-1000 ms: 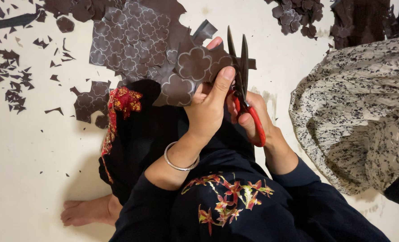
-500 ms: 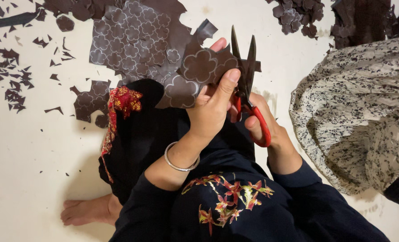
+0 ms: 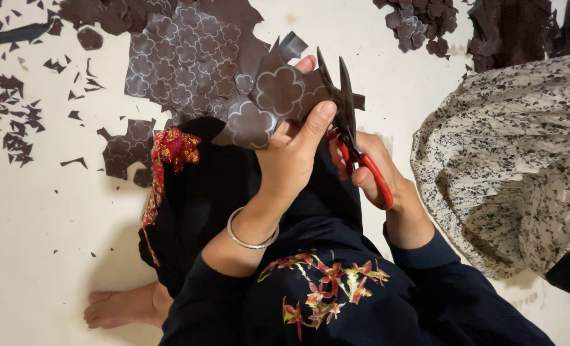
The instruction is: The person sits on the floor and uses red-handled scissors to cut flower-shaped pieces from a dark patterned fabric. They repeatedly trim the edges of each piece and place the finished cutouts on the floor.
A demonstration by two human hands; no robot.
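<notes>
Floor (image 3: 35, 211), pale and bare in places, is carrying everything here, with the person sitting on it, one bare foot (image 3: 121, 307) showing toward the lower left corner. Speckled cream cloth (image 3: 509, 166) is lying bunched along the right edge. A big brown sheet (image 3: 182, 57), printed with white flower outlines, is spreading from the top edge down over the person's dark lap, probably so the uncut part stays flat while one end is worked. A pile of cut flower pieces (image 3: 422, 22) is sitting near the top edge, and tiny brown scraps (image 3: 9, 122) are scattering along the left edge.

The left hand (image 3: 294, 150) is gripping the loose end of the sheet, thumb pressed on top and fingers curled beneath, lifting one flower shape (image 3: 278, 90) clear of the lap; that seems to keep the material taut for the blades. The right hand (image 3: 368, 166) is closing its fingers around the red handles of the scissors (image 3: 352, 128), whose dark blades are standing slightly parted and pointing upward, touching the sheet's edge just beside the left thumb. A silver bangle (image 3: 249, 240) is circling the left wrist.
</notes>
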